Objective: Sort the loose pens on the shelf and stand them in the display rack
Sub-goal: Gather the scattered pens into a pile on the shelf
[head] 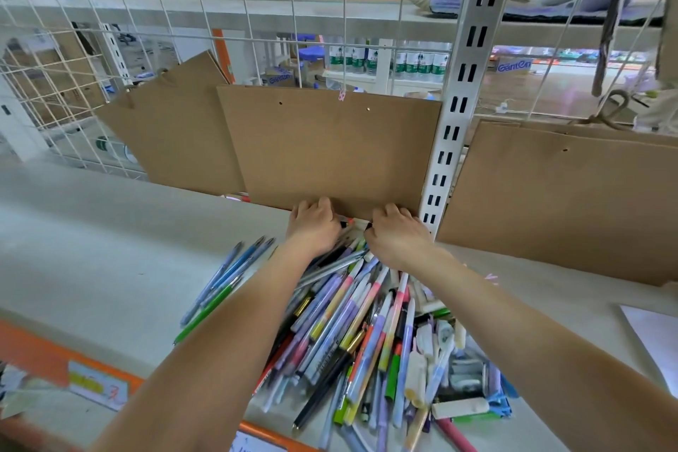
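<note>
Both grips pinch one pen [348, 222].

"Ganten" on carton [514, 66]

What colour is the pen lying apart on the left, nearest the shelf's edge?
Green pen, in the head view.

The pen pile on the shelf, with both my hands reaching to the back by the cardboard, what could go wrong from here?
1. The pen pile reaches the shelf's front edge; your forearms cross it, so pulling back could sweep pens off.
2. Both the left hand and right hand work against the cardboard panel, which only leans there and may tip.
3. The small sorted group of blue and green pens lies close to your left forearm and could get scattered.
</note>
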